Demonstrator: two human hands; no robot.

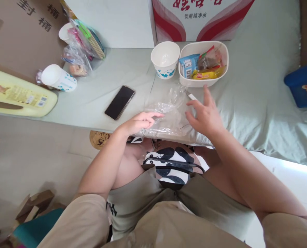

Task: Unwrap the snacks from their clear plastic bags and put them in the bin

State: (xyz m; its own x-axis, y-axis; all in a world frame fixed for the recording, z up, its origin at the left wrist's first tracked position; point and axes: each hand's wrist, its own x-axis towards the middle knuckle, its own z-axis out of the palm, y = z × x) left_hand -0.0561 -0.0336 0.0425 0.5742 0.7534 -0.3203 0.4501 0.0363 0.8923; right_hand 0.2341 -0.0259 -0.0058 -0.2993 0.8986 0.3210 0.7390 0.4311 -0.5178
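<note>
While both hands are above the worktop [256, 79], near the centre of the frame, the clear plastic film [174, 120] lies wrinkled between them, close to the front edge. The left hand [141, 122] has its index finger stretched over the film, and the other fingers are bent; whether its grip pinches some plastic, I cannot tell. The grip of the right hand [207, 115] looks released, with fingers spread, just beside a small white-handled tool [191, 96]. At the upper middle stand a paper cup [165, 57] and a white container [202, 83] with snack packets [189, 65] inside. In my judgement, the step in hand is handling the film. The next move probably calls for a light pinch, keeping clear of the tool.
</note>
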